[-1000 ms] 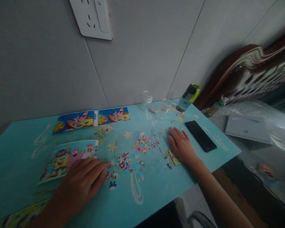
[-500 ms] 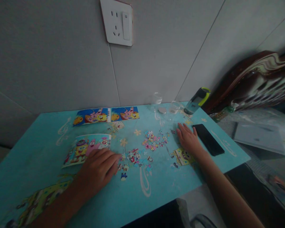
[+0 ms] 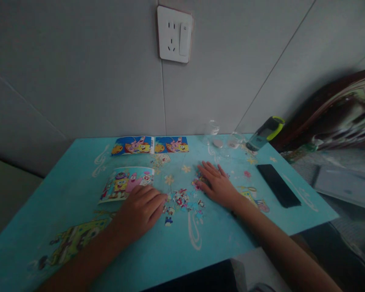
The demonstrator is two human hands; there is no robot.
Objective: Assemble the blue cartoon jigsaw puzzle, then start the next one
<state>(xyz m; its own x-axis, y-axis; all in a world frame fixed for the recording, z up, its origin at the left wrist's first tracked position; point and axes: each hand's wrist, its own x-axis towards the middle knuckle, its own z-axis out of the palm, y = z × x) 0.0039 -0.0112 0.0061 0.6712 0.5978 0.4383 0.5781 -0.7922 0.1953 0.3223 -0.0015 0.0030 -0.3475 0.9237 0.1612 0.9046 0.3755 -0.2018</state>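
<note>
My left hand (image 3: 142, 207) rests with its fingers bent and held together at the left edge of a pile of small jigsaw puzzle pieces (image 3: 181, 198). Whatever is under its fingertips is hidden. A dark blue piece (image 3: 168, 221) lies just in front of that pile. My right hand (image 3: 217, 184) is open and flat, its fingers spread over a second, pinkish heap of puzzle pieces (image 3: 197, 182), covering most of it. Behind the left hand lies a cartoon picture sheet (image 3: 121, 185), partly hidden by the knuckles.
Two blue cartoon cards (image 3: 134, 145) lie by the wall. Clear plastic cups (image 3: 213, 129) and a dark bottle with a green lid loop (image 3: 263, 134) stand at the back right. A black flat case (image 3: 278, 185) lies on the right of the turquoise tabletop (image 3: 231, 239).
My right hand has moved left from the table's right side onto the pinkish heap, covering it. My left hand stays beside the other pile. The whole view has shifted slightly.
</note>
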